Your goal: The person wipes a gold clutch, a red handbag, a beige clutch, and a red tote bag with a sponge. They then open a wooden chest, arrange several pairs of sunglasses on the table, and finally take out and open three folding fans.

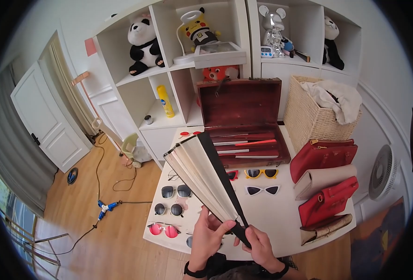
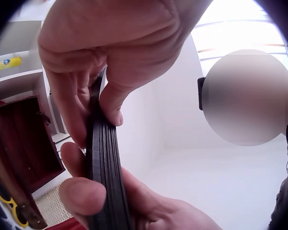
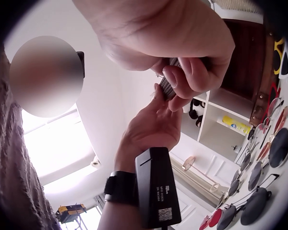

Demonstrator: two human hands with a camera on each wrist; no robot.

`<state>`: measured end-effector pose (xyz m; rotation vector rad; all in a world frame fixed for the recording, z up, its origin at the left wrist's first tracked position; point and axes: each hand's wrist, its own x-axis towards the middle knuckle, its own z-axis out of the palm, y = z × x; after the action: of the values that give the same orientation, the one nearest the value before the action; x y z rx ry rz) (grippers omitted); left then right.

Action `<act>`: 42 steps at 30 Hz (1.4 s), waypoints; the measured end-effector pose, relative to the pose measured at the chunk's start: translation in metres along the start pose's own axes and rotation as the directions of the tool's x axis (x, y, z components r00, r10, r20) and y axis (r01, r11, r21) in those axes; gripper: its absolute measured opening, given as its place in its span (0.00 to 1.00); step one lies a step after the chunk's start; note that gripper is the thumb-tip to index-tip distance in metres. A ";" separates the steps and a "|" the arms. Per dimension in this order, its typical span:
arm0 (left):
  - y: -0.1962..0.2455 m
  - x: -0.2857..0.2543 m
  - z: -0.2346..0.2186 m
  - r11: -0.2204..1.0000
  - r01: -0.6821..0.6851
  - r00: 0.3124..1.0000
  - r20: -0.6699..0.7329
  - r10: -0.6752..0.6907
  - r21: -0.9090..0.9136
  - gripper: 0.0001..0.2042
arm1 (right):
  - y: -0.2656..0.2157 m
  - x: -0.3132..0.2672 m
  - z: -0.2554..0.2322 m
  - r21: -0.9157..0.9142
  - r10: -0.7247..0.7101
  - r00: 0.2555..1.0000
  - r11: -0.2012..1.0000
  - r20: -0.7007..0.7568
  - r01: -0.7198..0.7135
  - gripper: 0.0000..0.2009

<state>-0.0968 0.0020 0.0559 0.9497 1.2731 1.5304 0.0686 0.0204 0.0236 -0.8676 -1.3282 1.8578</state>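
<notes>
A large folding fan with black guards and cream leaf stands slantwise over the table, only narrowly spread. Low on its ribs, my left hand pinches it between thumb and fingers. My right hand grips the black handle end. In the left wrist view the stacked black ribs run between both hands. The right wrist view shows my right fingers curled round the fan's end, hiding most of it. Beyond the fan, an old red case lies open with several folded fans inside.
Several sunglasses lie on the white table, left and behind the fan. Red and beige handbags line its right side, near a wicker basket. Shelves with plush toys stand behind. Cables cross the floor at left.
</notes>
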 end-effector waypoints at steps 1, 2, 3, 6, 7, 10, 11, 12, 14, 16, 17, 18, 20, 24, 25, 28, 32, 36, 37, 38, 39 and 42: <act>-0.001 0.001 0.000 1.000 -0.003 1.000 -0.001 0.003 0.001 0.24 | 0.002 0.000 -0.002 -0.023 -0.013 1.000 1.000 0.002 0.013 0.19; -0.002 0.002 0.001 0.999 -0.019 1.000 0.012 0.020 -0.046 0.25 | 0.003 0.001 -0.004 -0.046 -0.026 1.000 0.999 0.007 0.027 0.19; -0.003 0.003 0.001 0.995 -0.034 0.999 0.024 0.036 -0.093 0.26 | 0.001 0.002 -0.004 -0.046 -0.028 1.000 0.999 0.011 0.028 0.19; 0.002 0.002 0.004 0.994 -0.026 1.000 0.011 0.027 -0.107 0.26 | -0.005 0.002 -0.006 -0.089 -0.082 0.993 0.992 0.081 0.090 0.22; 0.002 0.001 0.005 0.994 -0.026 1.000 0.011 0.027 -0.107 0.26 | -0.006 0.002 -0.008 -0.091 -0.092 0.993 0.991 0.068 0.098 0.21; 0.005 -0.002 0.011 1.000 0.007 1.000 -0.018 -0.007 -0.011 0.27 | -0.008 0.007 -0.007 -0.364 -0.308 0.951 0.890 -0.036 0.275 0.16; 0.007 -0.004 0.016 0.991 -0.056 0.995 -0.069 0.065 0.125 0.27 | -0.008 0.009 -0.004 -0.614 -0.513 0.856 0.697 -0.064 0.371 0.13; 0.007 -0.005 0.019 0.959 -0.111 0.984 -0.110 0.143 0.261 0.27 | -0.004 0.010 0.000 -0.710 -0.638 0.761 0.591 -0.119 0.384 0.16; 0.005 -0.008 0.023 0.985 -0.115 0.993 0.003 0.116 0.130 0.27 | -0.008 0.011 0.001 -0.824 -0.720 0.693 0.413 -0.035 0.387 0.18; 0.005 -0.008 0.025 0.995 -0.092 0.995 0.047 0.091 0.023 0.26 | -0.008 0.011 -0.003 -0.914 -0.768 0.626 0.151 0.132 0.378 0.23; 0.002 -0.006 0.022 0.998 -0.057 0.997 0.042 0.059 -0.036 0.25 | -0.009 0.011 -0.003 -0.914 -0.767 0.627 0.151 0.133 0.378 0.23; 0.001 -0.004 0.019 0.995 -0.022 0.999 0.039 0.026 -0.094 0.23 | -0.012 0.012 -0.003 -0.809 -0.699 0.712 0.380 0.067 0.449 0.24; 0.006 -0.004 0.015 0.991 0.010 0.997 0.082 0.001 -0.131 0.22 | -0.010 0.010 -0.007 -0.444 -0.430 0.902 0.803 0.031 0.398 0.25; -0.001 -0.003 0.008 0.993 0.028 0.989 0.146 -0.011 -0.118 0.20 | -0.011 0.008 -0.017 -0.008 -0.139 0.982 0.990 0.131 0.141 0.17; -0.004 -0.003 0.007 0.995 0.037 0.987 0.160 -0.022 -0.093 0.20 | -0.011 0.007 -0.017 -0.008 -0.138 0.982 0.990 0.131 0.140 0.17; 0.000 -0.003 0.004 0.997 0.076 0.991 0.112 -0.076 0.005 0.18 | -0.011 0.007 -0.015 -0.236 -0.102 0.981 0.962 0.164 0.140 0.16; -0.006 -0.002 -0.002 0.996 0.087 0.990 0.114 -0.085 -0.015 0.15 | -0.006 0.003 -0.014 -0.193 -0.079 0.985 0.975 0.150 0.107 0.17; -0.010 0.000 -0.004 0.997 0.083 0.989 0.122 -0.083 0.006 0.15 | -0.013 0.003 -0.009 -0.101 -0.078 0.987 0.991 0.141 0.093 0.21; -0.010 0.000 -0.005 0.996 0.080 0.990 0.115 -0.084 0.039 0.15 | -0.010 0.004 -0.010 -0.103 -0.079 0.987 0.990 0.142 0.094 0.21; -0.015 0.001 -0.008 0.996 0.078 0.990 0.114 -0.082 0.037 0.15 | -0.005 0.006 -0.011 -0.083 -0.080 0.990 0.992 0.115 0.089 0.21; -0.022 0.001 -0.013 0.989 0.096 0.987 0.118 -0.109 0.112 0.16 | -0.002 0.008 -0.013 -0.064 -0.080 0.993 0.994 0.089 0.086 0.20; -0.013 -0.002 -0.008 0.989 0.072 0.992 0.097 -0.084 0.127 0.17 | -0.002 0.008 -0.021 -0.157 -0.130 0.976 0.975 0.176 0.158 0.16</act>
<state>-0.1012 -0.0011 0.0413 1.0311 1.3278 1.3390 0.0821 0.0386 0.0192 -0.6929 -1.6278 1.7519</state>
